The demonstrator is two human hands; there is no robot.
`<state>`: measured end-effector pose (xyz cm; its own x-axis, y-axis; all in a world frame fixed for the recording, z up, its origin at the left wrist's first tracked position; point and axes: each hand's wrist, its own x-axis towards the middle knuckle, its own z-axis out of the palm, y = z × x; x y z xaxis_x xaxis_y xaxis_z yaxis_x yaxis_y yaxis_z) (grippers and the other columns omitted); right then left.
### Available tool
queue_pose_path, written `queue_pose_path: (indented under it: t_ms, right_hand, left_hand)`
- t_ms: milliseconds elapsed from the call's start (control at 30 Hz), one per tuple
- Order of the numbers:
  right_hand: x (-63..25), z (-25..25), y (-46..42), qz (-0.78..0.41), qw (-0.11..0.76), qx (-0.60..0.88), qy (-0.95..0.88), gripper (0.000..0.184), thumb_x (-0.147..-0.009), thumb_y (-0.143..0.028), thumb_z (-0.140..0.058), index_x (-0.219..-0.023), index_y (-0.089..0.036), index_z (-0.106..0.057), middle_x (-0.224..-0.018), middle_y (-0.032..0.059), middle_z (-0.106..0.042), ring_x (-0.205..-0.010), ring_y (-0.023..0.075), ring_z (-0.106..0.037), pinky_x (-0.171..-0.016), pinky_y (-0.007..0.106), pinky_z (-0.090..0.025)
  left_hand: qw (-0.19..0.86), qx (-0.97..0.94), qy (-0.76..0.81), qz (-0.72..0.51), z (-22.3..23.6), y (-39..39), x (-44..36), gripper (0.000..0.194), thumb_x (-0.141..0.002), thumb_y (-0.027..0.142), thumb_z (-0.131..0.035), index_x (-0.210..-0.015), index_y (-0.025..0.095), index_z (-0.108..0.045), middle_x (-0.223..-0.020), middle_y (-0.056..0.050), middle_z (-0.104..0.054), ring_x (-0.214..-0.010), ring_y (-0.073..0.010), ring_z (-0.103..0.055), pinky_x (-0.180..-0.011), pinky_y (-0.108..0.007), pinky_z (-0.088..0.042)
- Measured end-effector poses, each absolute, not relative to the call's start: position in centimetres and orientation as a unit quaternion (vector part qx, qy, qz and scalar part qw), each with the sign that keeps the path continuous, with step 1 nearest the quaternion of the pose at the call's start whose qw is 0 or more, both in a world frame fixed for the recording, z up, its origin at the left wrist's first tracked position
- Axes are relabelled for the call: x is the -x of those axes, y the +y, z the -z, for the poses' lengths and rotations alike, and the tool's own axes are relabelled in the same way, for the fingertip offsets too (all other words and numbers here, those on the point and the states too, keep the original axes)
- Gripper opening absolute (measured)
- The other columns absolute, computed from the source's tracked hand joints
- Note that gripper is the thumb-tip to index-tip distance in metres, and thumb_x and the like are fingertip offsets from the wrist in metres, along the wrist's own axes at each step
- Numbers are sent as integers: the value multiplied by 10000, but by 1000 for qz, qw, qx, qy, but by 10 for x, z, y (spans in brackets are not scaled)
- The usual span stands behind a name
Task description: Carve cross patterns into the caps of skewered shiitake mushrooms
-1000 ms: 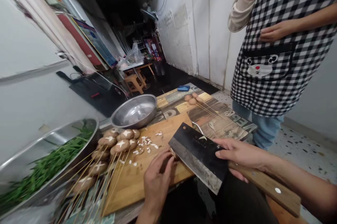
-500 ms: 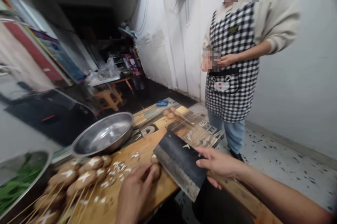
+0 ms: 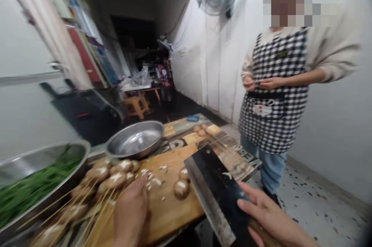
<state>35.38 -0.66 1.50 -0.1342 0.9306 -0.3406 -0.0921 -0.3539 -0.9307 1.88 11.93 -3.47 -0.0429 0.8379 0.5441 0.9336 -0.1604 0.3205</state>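
Observation:
My right hand (image 3: 261,208) grips a cleaver (image 3: 215,189), its dark blade over the right edge of the wooden cutting board (image 3: 174,218). Just left of the blade, a shiitake mushroom (image 3: 181,189) with a pale cut cap sits on the board, with another mushroom (image 3: 183,173) behind it. My left hand (image 3: 132,206) is low over the board's left part, fingers drawn together at the white mushroom scraps (image 3: 155,181); what they hold is hidden. Beside it lie skewered mushrooms (image 3: 114,180) with white crosses cut in their caps, sticks pointing toward me.
A steel bowl of greens (image 3: 83,146) stands at the left, and a steel basin (image 3: 159,127) behind the board. More skewers (image 3: 200,131) and a blue object (image 3: 192,118) lie on the patterned table (image 3: 244,162). A person in a checked apron (image 3: 276,115) stands at the right.
My left hand has left the mushroom by the blade and moved left to the scraps. The cleaver has shifted away from the mushrooms, toward me. The view has turned left.

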Motion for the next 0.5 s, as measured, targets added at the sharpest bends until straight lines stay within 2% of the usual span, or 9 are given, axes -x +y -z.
queue_pose_path:
  t_ms: [100,167,233,333,367,433,500]
  right_hand:
    - [-354,-17,-15,-610,390,573,-383,902,-885,-521,-608,-1575,-165,-149,-488,-69,-582,-327,118,-490,-343,201,-406]
    - [-357,-18,-17,-596,385,584,-395,885,-894,-533,-600,-1572,-157,-173,-407,-83,-532,-333,132,-472,-380,219,-413]
    - [-362,-16,-18,-581,384,590,-410,862,-880,-537,-625,-1555,-162,-243,-411,-72,-545,-353,144,-477,-413,245,-424]
    - [-368,-9,-19,-572,375,595,-422,830,-867,-547,-642,-1525,-164,-313,-421,-62,-556,-374,167,-496,-430,273,-448]
    - [-369,-6,-20,-571,374,596,-423,815,-872,-555,-633,-1515,-160,-324,-412,-63,-548,-376,168,-498,-431,269,-450]
    - [-371,-1,-22,-571,382,596,-416,792,-888,-572,-607,-1500,-151,-331,-401,-65,-537,-373,159,-494,-432,254,-449]
    - [-372,5,-22,-572,386,594,-413,787,-900,-583,-583,-1500,-146,-321,-399,-67,-532,-369,154,-489,-427,248,-444]
  left_hand:
    - [120,712,-628,290,29,115,0,398,-835,129,-400,-1022,128,-751,-1079,-152,-747,-1018,-294,-699,-940,-430,-550]
    - [142,713,-623,287,26,110,3,378,-821,100,-404,-979,124,-747,-1107,-159,-732,-1054,-283,-682,-972,-434,-536]
    - [137,721,-615,288,25,106,-3,320,-883,155,-430,-947,134,-742,-1161,-158,-710,-1073,-277,-667,-983,-438,-527]
    - [85,733,-593,323,26,100,-21,281,-942,286,-513,-838,169,-746,-1014,-118,-754,-966,-253,-702,-957,-438,-540]
    - [50,747,-574,331,26,99,-27,249,-935,318,-558,-867,177,-752,-1007,-107,-760,-967,-248,-707,-956,-433,-545]
    - [-25,784,-527,326,27,97,-40,250,-885,350,-664,-1068,196,-736,-1152,-104,-736,-1091,-252,-684,-997,-429,-533]
    - [-75,813,-489,307,26,98,-51,494,-827,330,-741,-1295,219,-630,-1338,-112,-647,-1245,-261,-605,-1061,-441,-493]
